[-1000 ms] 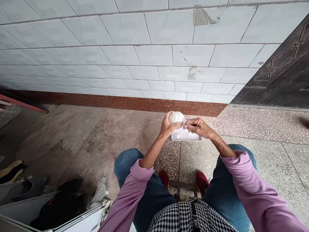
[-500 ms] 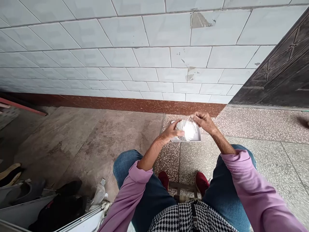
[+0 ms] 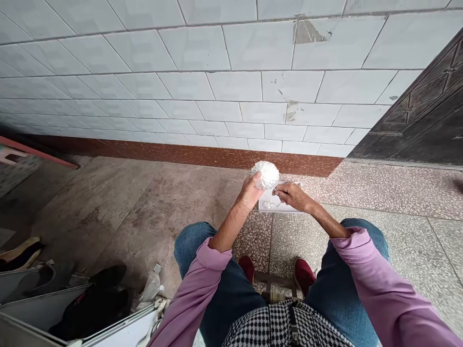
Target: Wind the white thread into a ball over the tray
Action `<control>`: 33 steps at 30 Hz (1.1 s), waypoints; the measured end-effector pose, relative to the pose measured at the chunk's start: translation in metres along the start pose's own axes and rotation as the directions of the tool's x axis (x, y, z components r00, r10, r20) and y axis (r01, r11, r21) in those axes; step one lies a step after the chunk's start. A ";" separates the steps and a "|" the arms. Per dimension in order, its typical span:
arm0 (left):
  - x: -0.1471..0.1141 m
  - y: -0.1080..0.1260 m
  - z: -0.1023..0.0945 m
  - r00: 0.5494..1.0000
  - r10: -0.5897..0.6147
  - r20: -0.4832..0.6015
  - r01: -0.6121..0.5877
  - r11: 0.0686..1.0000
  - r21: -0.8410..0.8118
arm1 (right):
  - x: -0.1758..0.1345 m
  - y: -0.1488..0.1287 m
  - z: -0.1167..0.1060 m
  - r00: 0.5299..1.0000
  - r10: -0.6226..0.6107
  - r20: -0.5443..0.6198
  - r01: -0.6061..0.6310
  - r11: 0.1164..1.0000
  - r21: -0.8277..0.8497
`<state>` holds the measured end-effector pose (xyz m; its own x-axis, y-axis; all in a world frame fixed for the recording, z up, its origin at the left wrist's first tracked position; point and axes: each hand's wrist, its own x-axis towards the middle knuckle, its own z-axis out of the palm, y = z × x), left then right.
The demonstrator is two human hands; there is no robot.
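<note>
My left hand (image 3: 252,189) is wrapped round the lower left of a white, round, ridged ball (image 3: 266,173), which looks like gathered strands or pleats. It is held above the far edge of a shallow white tray (image 3: 292,206) on the floor. Just below and right of the ball, my right hand (image 3: 292,196) is closed in a pinch at its fingertips. What lies between those fingertips is too small to make out. Inside the tray is a small pale curled thing (image 3: 268,205), like a loop of thread or wire.
A tiled wall (image 3: 231,111) with a brown base strip (image 3: 195,153) rises ahead. At the right is a dark door (image 3: 430,120). Lower left stand an open rack with shoes (image 3: 21,253) and a crumpled plastic bag (image 3: 152,285). My red shoes (image 3: 304,274) flank a low bar.
My left hand has lifted and turned the white ball up and away, uncovering the tray. My right hand has moved down and left, to below the ball.
</note>
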<state>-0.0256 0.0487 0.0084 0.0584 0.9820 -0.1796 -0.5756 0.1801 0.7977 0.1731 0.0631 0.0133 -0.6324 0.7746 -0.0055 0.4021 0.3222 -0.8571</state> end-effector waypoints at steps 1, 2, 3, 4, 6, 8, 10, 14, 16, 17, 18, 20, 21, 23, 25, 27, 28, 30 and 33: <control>0.002 -0.001 -0.001 0.999 0.013 -0.040 -0.011 0.999 0.042 | -0.002 -0.002 -0.001 1.000 -0.015 0.027 0.014 1.000 0.023; 0.003 -0.003 -0.002 0.997 0.033 -0.076 -0.025 0.995 0.101 | -0.003 -0.005 -0.002 0.998 -0.027 0.053 0.024 0.998 0.057; 0.005 -0.004 -0.003 0.993 0.062 -0.105 -0.043 0.984 0.176 | -0.005 -0.007 -0.005 0.996 -0.037 0.075 0.030 0.995 0.099; 0.006 -0.006 -0.004 0.987 0.100 -0.123 -0.065 0.963 0.261 | -0.006 -0.010 -0.008 0.995 -0.046 0.087 0.033 0.989 0.146; 0.007 -0.007 -0.006 0.981 0.153 -0.117 -0.089 0.900 0.427 | -0.008 -0.014 -0.018 0.996 -0.052 0.078 0.033 0.972 0.232; 0.007 -0.007 -0.007 0.989 0.136 -0.061 -0.081 0.835 0.545 | -0.010 -0.017 -0.028 0.999 -0.038 0.027 0.029 0.960 0.279; 0.004 -0.007 -0.008 0.997 0.070 0.041 -0.081 0.796 0.600 | -0.011 -0.018 -0.036 0.999 -0.015 -0.042 0.027 0.955 0.297; -0.002 -0.005 -0.007 0.959 -0.093 0.268 -0.104 0.764 0.637 | -0.012 -0.018 -0.044 0.990 -0.005 -0.138 0.047 0.953 0.299; -0.005 -0.003 -0.005 0.929 -0.171 0.328 -0.081 0.772 0.631 | -0.012 -0.018 -0.044 0.989 -0.011 -0.148 0.054 0.956 0.290; -0.006 -0.002 -0.004 0.916 -0.196 0.349 -0.066 0.785 0.616 | -0.012 -0.018 -0.043 0.989 -0.015 -0.150 0.058 0.955 0.290; -0.007 -0.001 -0.003 0.903 -0.217 0.370 -0.050 0.803 0.594 | -0.011 -0.019 -0.042 0.988 -0.019 -0.150 0.063 0.953 0.296; -0.009 0.001 -0.002 0.876 -0.248 0.414 -0.015 0.843 0.537 | -0.010 -0.019 -0.040 0.986 -0.028 -0.162 0.081 0.941 0.329; -0.010 0.001 -0.003 0.863 -0.258 0.434 0.003 0.862 0.507 | -0.009 -0.018 -0.040 0.985 -0.030 -0.169 0.088 0.932 0.351; -0.013 -0.001 -0.004 0.847 -0.276 0.454 0.051 0.893 0.448 | -0.007 -0.014 -0.039 0.984 -0.022 -0.175 0.089 0.920 0.383; -0.015 -0.004 -0.005 0.849 -0.291 0.441 0.114 0.916 0.386 | -0.004 -0.008 -0.038 0.985 -0.003 -0.173 0.073 0.916 0.395; -0.017 -0.006 -0.004 0.853 -0.303 0.424 0.176 0.933 0.314 | -0.002 -0.001 -0.037 0.982 0.023 -0.190 0.054 0.919 0.390; -0.016 -0.007 -0.003 0.857 -0.298 0.421 0.195 0.943 0.271 | -0.001 0.002 -0.036 0.976 0.036 -0.216 0.050 0.923 0.381; -0.014 -0.006 0.000 0.878 -0.256 0.405 0.202 0.964 0.173 | 0.000 0.008 -0.033 0.960 0.048 -0.277 0.049 0.941 0.334; -0.006 -0.002 0.007 0.948 -0.164 0.272 0.165 0.986 0.020 | -0.001 0.011 -0.025 0.951 0.008 -0.310 0.050 0.983 0.178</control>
<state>-0.0194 0.0429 0.0118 0.3719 0.9169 -0.1449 -0.5413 0.3410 0.7686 0.1942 0.0797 0.0163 -0.3923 0.9080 0.1475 0.2456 0.2579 -0.9344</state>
